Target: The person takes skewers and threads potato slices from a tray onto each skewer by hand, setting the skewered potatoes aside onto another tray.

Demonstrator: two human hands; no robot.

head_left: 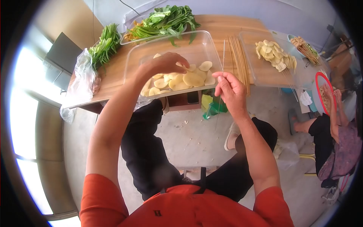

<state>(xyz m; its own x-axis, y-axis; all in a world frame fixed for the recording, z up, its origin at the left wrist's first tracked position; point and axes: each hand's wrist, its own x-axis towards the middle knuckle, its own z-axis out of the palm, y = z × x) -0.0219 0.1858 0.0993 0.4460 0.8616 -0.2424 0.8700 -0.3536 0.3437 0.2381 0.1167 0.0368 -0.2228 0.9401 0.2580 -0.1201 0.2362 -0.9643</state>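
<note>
My left hand [170, 63] is over a clear plastic tray [130, 56], its thumb and fingers slightly apart just above pale slices [193, 79] that look like potato. One slice shows in the gap between the fingertips; I cannot tell whether they touch it. Closed in a pinch, my right hand [232, 90] holds a thin metal skewer [223, 56] nearly upright at the tray's right front corner. The skewer's lower end reaches below the table edge. No slice is visible on it.
Bamboo skewers [239, 60] lie right of the tray. Beyond them, another clear tray [251, 75] holds skewered slices [274, 55]. Leafy greens [166, 20] and green stalks [104, 45] are at the back and left. A person [336, 128] at right handles a red-rimmed bowl [317, 85].
</note>
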